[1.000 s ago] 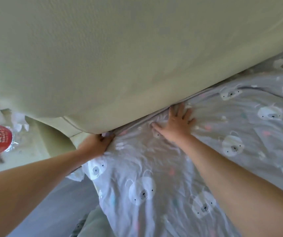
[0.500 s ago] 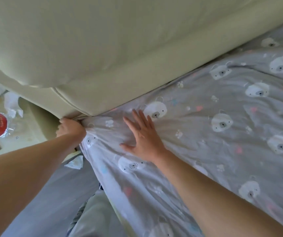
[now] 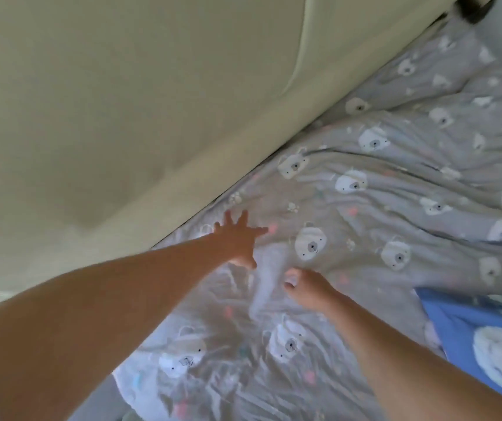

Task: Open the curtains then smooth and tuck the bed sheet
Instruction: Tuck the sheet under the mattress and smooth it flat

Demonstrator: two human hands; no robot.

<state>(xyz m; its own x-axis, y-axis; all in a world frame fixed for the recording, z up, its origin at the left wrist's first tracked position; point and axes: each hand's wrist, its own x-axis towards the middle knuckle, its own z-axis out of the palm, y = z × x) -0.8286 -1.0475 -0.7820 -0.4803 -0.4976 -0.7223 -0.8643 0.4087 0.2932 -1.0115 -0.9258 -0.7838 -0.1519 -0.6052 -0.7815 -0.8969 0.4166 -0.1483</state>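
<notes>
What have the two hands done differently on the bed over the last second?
The left hand let go of the sheet's corner by the headboard and now lies flat, fingers spread, further along the sheet. The right hand drew back and curled, seemingly pinching a fold. The sheet is still wrinkled.

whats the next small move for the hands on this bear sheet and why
Probably sweep the left hand, fingers spread flat near the headboard, outward across the sheet. A raised fold sits between it and the right hand, which seems to pinch the fabric, and creases fan off to the right.
</notes>
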